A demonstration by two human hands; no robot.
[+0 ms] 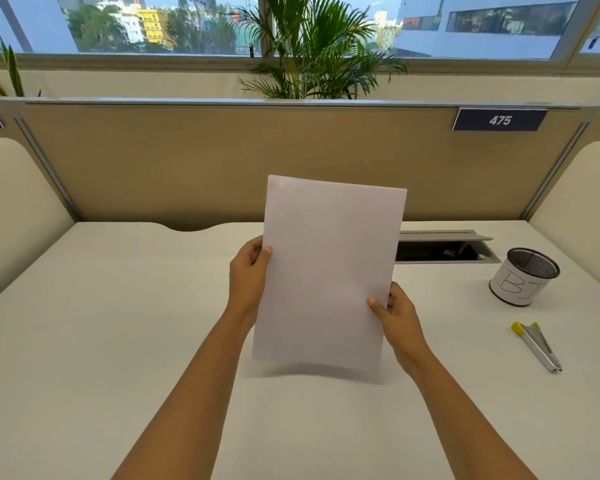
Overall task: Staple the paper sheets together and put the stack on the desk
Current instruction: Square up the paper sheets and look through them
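Note:
A stack of white paper sheets (329, 271) is held upright above the white desk (118, 323), its lower edge just off the surface. My left hand (248, 278) grips the stack's left edge about halfway up. My right hand (397, 315) pinches the right edge lower down, thumb on the front. A small mark shows near the stack's top left corner. A silver stapler with a yellow end (537, 346) lies flat on the desk to the right, well apart from both hands.
A black mesh pen cup wrapped in white paper (523, 277) stands at the right. An open cable hatch (445, 249) sits behind the paper. A beige partition (187, 161) with a "475" label closes the back; curved side panels flank the desk.

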